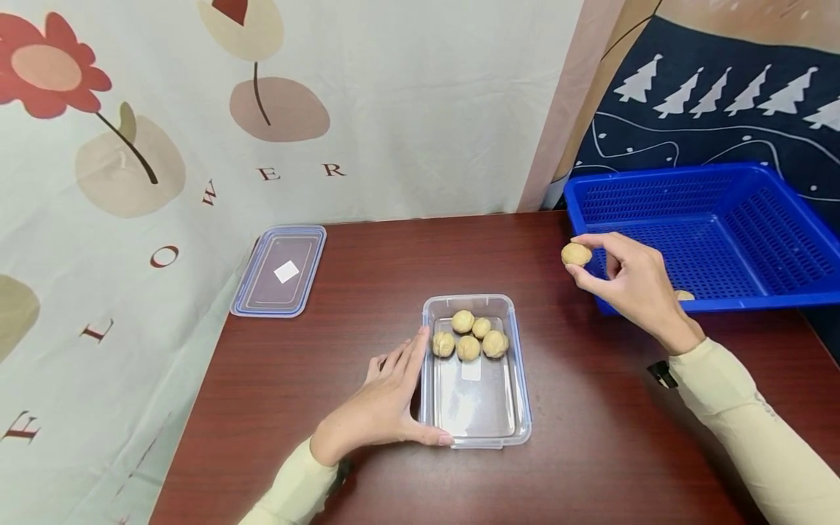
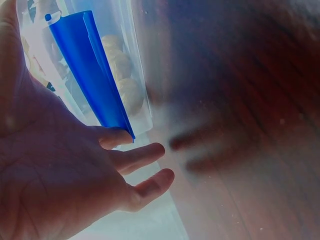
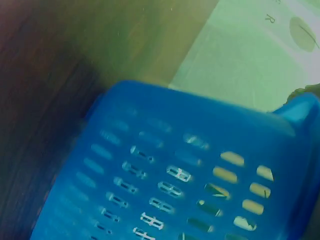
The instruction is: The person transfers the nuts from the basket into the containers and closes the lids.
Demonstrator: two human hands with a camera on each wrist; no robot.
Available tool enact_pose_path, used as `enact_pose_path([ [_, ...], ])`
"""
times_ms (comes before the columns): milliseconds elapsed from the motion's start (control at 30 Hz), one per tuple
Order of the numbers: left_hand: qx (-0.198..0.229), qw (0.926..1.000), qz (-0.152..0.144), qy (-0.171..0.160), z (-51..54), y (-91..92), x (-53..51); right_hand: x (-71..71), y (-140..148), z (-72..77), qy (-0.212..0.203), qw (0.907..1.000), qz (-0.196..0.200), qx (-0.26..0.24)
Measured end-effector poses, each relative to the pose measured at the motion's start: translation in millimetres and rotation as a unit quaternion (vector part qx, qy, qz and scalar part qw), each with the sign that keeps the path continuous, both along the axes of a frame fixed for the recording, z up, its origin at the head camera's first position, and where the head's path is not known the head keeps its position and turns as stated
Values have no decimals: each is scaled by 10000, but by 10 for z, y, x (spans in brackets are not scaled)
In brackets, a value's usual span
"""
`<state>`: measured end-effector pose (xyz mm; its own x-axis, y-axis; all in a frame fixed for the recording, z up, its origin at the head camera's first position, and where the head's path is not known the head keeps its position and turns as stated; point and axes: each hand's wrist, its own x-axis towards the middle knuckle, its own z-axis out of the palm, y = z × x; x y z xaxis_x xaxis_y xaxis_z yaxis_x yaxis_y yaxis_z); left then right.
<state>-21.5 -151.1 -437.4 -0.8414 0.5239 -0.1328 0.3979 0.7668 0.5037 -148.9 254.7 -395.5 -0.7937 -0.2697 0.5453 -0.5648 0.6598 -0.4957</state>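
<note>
Between thumb and fingertips, my right hand (image 1: 630, 281) pinches a walnut (image 1: 576, 254), pale tan and round, above the near left corner of a blue plastic basket (image 1: 656, 301). Another walnut (image 1: 685, 295) shows inside the basket, partly hidden by the wrist. My left hand (image 1: 377, 408) rests against the left side of a clear plastic box (image 1: 523, 394), its fingers straight and its thumb at the near left corner. Several walnuts (image 1: 468, 348) lie in the far half of the box. A blue strip (image 2: 90, 70) along the box's side shows in the left wrist view.
A clear lid with a blue rim (image 1: 269, 281) lies at the table's far left. Behind the brown table (image 1: 367, 270) hangs a printed cloth (image 1: 407, 109). The basket takes up the far right, against a dark cloth with white trees (image 1: 695, 138).
</note>
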Motion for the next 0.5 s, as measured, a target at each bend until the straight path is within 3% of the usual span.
enact_pose_path([
  [500,-24,10000,-13,49,14,4,6,110,-226,-88,451,9979,468,13],
])
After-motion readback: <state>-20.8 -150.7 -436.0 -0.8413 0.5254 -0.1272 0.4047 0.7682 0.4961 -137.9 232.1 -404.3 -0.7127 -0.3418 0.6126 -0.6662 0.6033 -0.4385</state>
